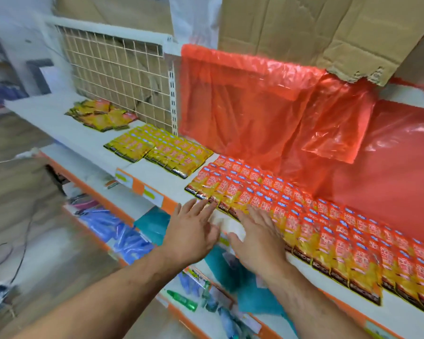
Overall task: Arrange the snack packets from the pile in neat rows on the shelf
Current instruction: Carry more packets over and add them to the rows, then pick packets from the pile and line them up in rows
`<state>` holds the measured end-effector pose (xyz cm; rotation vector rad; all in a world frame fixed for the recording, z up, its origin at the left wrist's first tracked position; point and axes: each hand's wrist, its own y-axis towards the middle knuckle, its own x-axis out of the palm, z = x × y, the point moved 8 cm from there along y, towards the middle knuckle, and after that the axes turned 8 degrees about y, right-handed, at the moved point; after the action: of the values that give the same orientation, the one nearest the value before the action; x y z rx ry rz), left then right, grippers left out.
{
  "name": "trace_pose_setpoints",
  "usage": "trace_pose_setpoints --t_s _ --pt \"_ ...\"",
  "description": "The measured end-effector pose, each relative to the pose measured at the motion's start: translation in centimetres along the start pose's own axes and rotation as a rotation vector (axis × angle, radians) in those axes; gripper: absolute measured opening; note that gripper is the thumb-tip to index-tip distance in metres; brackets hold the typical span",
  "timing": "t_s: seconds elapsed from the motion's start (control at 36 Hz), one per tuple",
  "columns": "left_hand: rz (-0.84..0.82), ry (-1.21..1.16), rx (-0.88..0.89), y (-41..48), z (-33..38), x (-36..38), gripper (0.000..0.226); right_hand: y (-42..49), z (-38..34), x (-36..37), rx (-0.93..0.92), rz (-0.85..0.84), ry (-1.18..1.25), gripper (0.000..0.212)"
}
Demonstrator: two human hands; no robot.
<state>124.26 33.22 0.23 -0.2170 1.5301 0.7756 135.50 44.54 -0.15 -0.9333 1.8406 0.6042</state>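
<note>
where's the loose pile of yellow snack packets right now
In the head view, the loose pile lies far left on the shelf, before the wire grid, left of the neat yellow rows.

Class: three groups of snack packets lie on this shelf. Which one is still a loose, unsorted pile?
The far-left yellow group: its packets lie jumbled, while the other two sit in overlapping rows.

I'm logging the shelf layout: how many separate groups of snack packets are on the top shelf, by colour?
Yellow packet groups: 3 (loose pile, small block, larger block)
Red-orange packet groups: 1 (large block)
Total: 4
</note>
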Motion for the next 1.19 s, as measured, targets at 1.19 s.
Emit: trace_pose_setpoints --t_s 1.19 --pt "-0.064 -0.009 -0.328 16.3 -55.0 2.7 0.069 39.7 -44.3 20.9 -0.354 -0.086 -0.019 0.058"
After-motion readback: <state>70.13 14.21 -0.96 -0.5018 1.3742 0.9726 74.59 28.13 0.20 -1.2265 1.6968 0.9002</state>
